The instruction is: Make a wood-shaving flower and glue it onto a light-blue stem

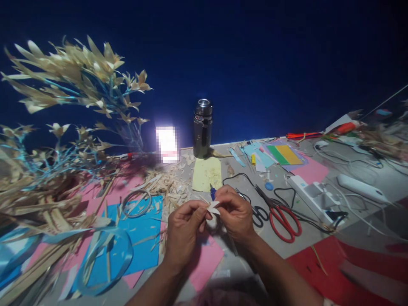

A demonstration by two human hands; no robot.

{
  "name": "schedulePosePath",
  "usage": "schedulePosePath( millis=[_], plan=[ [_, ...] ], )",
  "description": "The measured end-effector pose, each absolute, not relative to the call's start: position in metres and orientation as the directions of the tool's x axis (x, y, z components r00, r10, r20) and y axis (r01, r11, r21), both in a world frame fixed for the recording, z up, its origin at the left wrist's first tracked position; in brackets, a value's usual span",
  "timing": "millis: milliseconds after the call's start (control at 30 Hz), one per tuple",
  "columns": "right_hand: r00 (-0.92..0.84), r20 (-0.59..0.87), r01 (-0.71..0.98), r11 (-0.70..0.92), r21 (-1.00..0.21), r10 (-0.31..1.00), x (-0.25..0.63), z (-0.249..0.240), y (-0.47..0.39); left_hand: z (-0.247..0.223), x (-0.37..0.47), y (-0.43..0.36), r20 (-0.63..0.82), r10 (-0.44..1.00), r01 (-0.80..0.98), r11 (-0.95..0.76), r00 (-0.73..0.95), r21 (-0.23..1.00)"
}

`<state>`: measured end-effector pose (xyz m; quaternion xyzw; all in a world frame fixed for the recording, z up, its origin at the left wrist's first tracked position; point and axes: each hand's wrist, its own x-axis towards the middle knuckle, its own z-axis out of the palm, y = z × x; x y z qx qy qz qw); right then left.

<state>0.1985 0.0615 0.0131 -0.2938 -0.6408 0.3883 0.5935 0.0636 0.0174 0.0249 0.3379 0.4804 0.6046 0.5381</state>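
Between my two hands is a small pale flower (213, 207) with pointed petals, apparently of dried husk. My left hand (186, 227) pinches its left side with thumb and forefinger. From the other side my right hand (235, 212) has its fingers closed on the petals. Just beyond my right fingers shows the blue tip of a glue gun (213, 193), pointing at a stained yellow sheet (207, 172); the rest of it is hidden by my hand. To the right of that hand lie red-handled scissors (283, 221) and smaller black-handled scissors (259, 216).
A dark flask (202, 129) stands behind the yellow sheet, near a bright blurred-out screen (167, 144). Husk flower branches (111, 80) rise at left, above husk scraps (168, 187), a blue sheet (145, 242) and ribbon (105, 259). A white power strip (314, 199) with cables lies right.
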Motion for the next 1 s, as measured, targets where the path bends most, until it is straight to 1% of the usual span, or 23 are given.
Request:
schedulePosePath(
  millis=[100,267,400,633,733,867,1000],
  plan=[
    [-0.112,0.549,-0.076,0.544,-0.836,0.828,0.198,0.013,0.062,0.025,0.063,0.017,-0.094,0.975,-0.303,0.029,-0.202,0.952],
    [-0.114,0.517,-0.066,0.513,-0.856,0.848,0.198,0.015,0.062,0.019,0.060,0.017,-0.136,0.977,-0.387,0.063,-0.165,0.920],
    [-0.144,0.503,-0.062,0.499,-0.864,0.852,0.197,0.017,0.060,0.018,0.059,0.015,-0.134,0.981,-0.431,0.060,-0.143,0.900],
    [-0.185,0.391,-0.019,0.394,-0.919,0.902,0.193,0.021,0.052,0.023,0.062,0.010,-0.149,0.959,-0.386,0.046,-0.242,0.921],
    [-0.201,0.366,-0.020,0.370,-0.929,0.909,0.192,0.023,0.050,0.023,0.062,0.010,-0.151,0.955,-0.378,0.044,-0.256,0.925],
    [-0.219,0.378,-0.028,0.381,-0.924,0.900,0.193,0.026,0.050,0.021,0.058,0.010,-0.152,0.965,-0.384,0.060,-0.215,0.921],
    [-0.222,0.403,-0.020,0.409,-0.912,0.888,0.194,0.025,0.049,0.017,0.054,0.009,-0.171,0.970,-0.429,0.082,-0.175,0.900]
  ],
)
